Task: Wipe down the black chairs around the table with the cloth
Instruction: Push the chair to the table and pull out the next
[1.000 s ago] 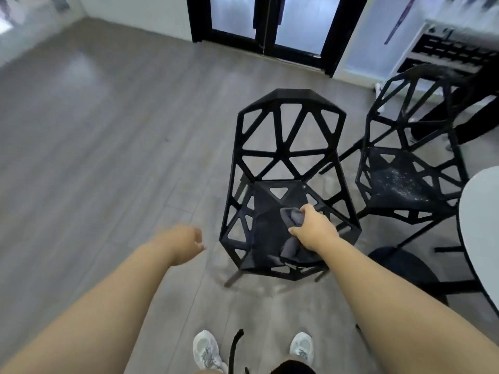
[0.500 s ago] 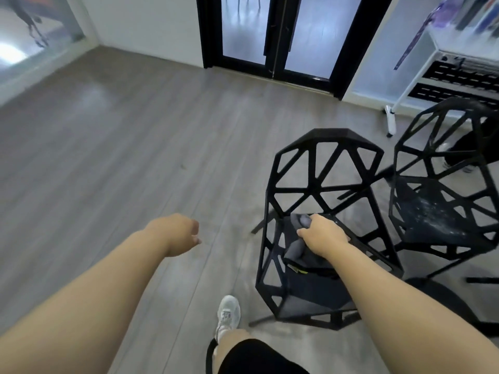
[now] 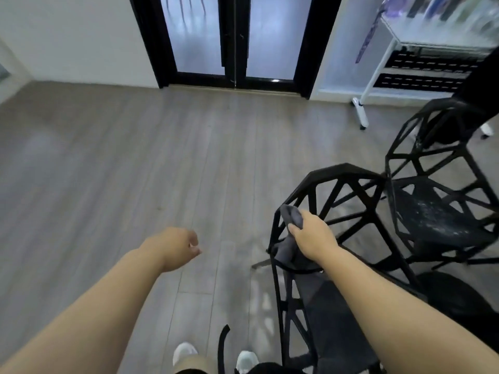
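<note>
Head view: grey plank floor (image 3: 135, 171) fills left and centre. Near black chair (image 3: 348, 168) sits lower right. Second black chair (image 3: 432, 211) at right edge, seat speckled; we judge it not yet wiped. Our right hand (image 3: 314, 236) grips cloth and presses it on near chair's left back rail, so wipe follows frame. Left hand (image 3: 175, 247) lower centre, loosely curled, holding nothing, likely for balance. Cloth (image 3: 293, 215) grey, bunched over rail, tail hanging below palm.
</note>
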Motion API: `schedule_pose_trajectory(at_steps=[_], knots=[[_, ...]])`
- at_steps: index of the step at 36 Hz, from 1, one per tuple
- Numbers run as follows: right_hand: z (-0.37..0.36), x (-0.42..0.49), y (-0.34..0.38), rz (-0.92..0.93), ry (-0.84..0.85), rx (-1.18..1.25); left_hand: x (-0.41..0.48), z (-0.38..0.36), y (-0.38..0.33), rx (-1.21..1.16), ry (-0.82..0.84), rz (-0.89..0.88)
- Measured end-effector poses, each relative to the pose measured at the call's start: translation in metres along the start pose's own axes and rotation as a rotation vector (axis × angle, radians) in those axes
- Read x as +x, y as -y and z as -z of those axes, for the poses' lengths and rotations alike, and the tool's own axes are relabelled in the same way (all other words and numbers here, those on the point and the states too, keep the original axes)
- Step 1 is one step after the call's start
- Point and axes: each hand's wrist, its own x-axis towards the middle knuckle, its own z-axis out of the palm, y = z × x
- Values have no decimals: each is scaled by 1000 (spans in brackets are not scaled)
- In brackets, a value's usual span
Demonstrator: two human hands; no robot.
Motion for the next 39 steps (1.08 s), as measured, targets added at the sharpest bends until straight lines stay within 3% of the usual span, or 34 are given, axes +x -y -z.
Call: schedule_pose_trajectory(at_steps=[7,15,24,34,39], knots=[[4,37,4,-215,-135,-62,94,51,-5,154,63,-180],[17,59,6,-543,-286,84,187,121,-47,422,104,-454],[25,77,-6,-742,-222,144,265,150,-125,544,171,-661],[51,121,-4,-773,-59,138,323,160,-223,606,183,-877],[53,136,-1,-849,-89,231,340,165,-283,662,168,-1042]])
